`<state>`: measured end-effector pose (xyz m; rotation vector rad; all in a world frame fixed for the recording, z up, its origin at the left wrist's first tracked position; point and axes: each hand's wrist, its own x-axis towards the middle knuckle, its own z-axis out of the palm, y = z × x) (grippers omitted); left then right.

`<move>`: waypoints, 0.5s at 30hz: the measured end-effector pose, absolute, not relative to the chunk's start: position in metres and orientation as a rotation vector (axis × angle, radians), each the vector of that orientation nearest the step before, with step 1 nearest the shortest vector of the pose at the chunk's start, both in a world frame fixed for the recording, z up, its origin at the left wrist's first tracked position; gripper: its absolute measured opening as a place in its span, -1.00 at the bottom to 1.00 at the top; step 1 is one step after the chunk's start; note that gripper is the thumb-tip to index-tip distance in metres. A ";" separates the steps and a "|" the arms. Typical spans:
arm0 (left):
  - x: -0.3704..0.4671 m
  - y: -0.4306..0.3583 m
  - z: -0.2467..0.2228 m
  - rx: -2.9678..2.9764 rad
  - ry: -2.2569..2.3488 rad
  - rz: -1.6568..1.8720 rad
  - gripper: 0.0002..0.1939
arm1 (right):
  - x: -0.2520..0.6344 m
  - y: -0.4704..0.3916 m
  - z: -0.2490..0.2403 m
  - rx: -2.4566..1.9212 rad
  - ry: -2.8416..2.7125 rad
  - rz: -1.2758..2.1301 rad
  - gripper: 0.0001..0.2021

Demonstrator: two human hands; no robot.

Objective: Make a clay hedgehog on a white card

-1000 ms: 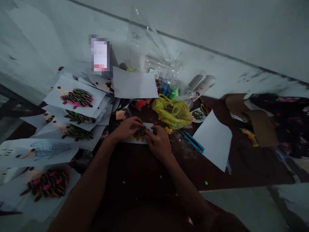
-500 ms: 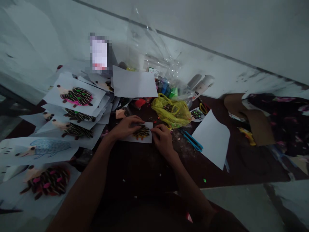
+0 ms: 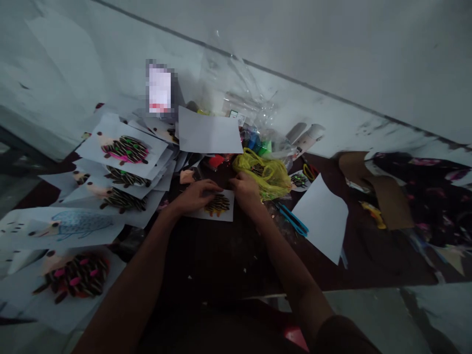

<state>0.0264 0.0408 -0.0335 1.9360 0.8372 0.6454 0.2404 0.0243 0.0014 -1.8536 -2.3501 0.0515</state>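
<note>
A small sheet of white paper (image 3: 227,214) lies on the dark table, bearing a hedgehog figure (image 3: 218,204) with dark striped spines and a yellow-orange lower edge. My left hand (image 3: 195,197) rests over the sheet's upper left part, fingers stretched across it, covering the hedgehog's head end. Just past the sheet's upper right corner is my right hand (image 3: 246,194), its fingers drawn together in a pinch; whatever they hold is too small or hidden. Close beside that hand sits a yellow plastic bag (image 3: 273,181) with striped dark pieces inside.
Hedgehog pictures on paper (image 3: 125,150) are piled at the left. Blue-handled scissors (image 3: 293,220) and a blank white sheet (image 3: 324,221) lie to the right. Farther right are a yellow glue gun (image 3: 372,214) and brown cardboard (image 3: 393,201). Another white sheet (image 3: 210,132) leans behind.
My right hand has moved up and slightly left, from the sheet's right edge to beyond its upper corner. The left hand stays on the sheet. The camera view has shifted slightly.
</note>
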 end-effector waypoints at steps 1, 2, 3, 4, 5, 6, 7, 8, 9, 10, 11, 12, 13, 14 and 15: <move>0.027 0.041 -0.033 1.939 0.838 0.646 -0.66 | 0.239 0.027 0.001 -1.850 -2.382 0.059 -0.74; 0.027 0.041 -0.033 1.940 0.837 0.648 -0.66 | 0.239 0.029 0.002 -1.851 -2.413 0.062 -0.74; 0.027 0.040 -0.032 1.938 0.837 0.652 -0.66 | 0.238 0.030 0.002 -1.852 -2.434 0.063 -0.75; 0.028 0.040 -0.032 1.934 0.837 0.658 -0.66 | 0.239 0.030 0.003 -1.853 -2.438 0.066 -0.76; 0.028 0.039 -0.031 1.929 0.837 0.662 -0.66 | 0.239 0.029 0.004 -1.855 -2.425 0.073 -0.77; 0.028 0.039 -0.030 1.923 0.836 0.666 -0.66 | 0.240 0.028 0.005 -1.854 -2.399 0.091 -0.77; 0.028 0.039 -0.029 1.919 0.836 0.668 -0.66 | 0.241 0.026 0.006 -1.848 -2.357 0.119 -0.78; 0.027 0.038 -0.028 1.916 0.835 0.669 -0.65 | 0.242 0.024 0.007 -1.833 -2.301 0.152 -0.79; 0.027 0.038 -0.027 1.914 0.833 0.668 -0.65 | 0.244 0.021 0.008 -1.810 -2.237 0.184 -0.79; 0.027 0.038 -0.026 1.913 0.831 0.668 -0.64 | 0.246 0.018 0.008 -1.780 -2.171 0.208 -0.80; 0.027 0.038 -0.026 1.912 0.831 0.669 -0.64 | 0.248 0.015 0.008 -1.744 -2.110 0.229 -0.80; 0.026 0.038 -0.025 1.909 0.832 0.670 -0.64 | 0.250 0.011 0.008 -1.706 -2.055 0.250 -0.80; 0.026 0.038 -0.024 1.906 0.832 0.670 -0.64 | 0.253 0.007 0.007 -1.671 -2.005 0.280 -0.80; 0.026 0.037 -0.024 1.902 0.833 0.668 -0.64 | 0.256 0.003 0.006 -1.641 -1.959 0.320 -0.82; 0.026 0.037 -0.024 1.898 0.835 0.666 -0.64 | 0.258 -0.002 0.004 -1.613 -1.918 0.371 -0.84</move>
